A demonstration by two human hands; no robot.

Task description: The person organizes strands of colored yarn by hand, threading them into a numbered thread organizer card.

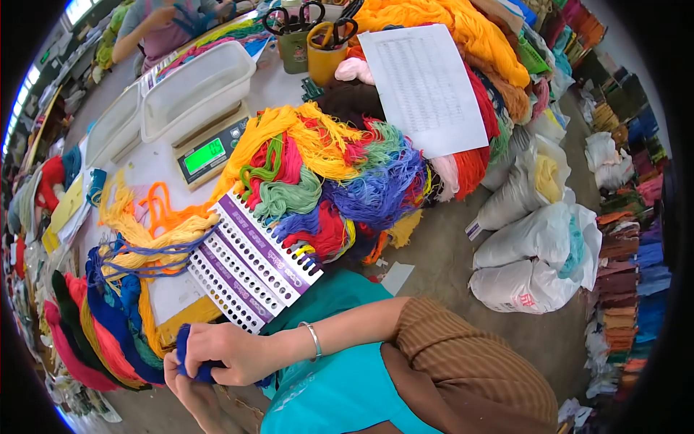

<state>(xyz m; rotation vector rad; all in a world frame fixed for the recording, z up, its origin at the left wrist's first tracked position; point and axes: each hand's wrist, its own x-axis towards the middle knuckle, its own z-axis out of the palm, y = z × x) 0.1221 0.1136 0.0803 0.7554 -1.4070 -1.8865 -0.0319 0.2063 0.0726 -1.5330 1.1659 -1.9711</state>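
Observation:
My right hand, with a bracelet at its wrist, is closed around a dark blue thread bundle at the lower left. Just below it, my left hand has its fingers pressed against the same bundle, partly hidden by the right hand. More dark blue strands show under my right wrist. Beside my hands, at the table's edge, hang thick skeins of thread in pink, dark green, coral and blue. Purple-and-white punched thread cards lie overlapped above my right forearm.
A multicoloured thread heap covers the table's middle. Behind it are a digital scale, plastic tubs, cups holding scissors and a printed sheet. White bags stand on the floor at right. Another person sits across.

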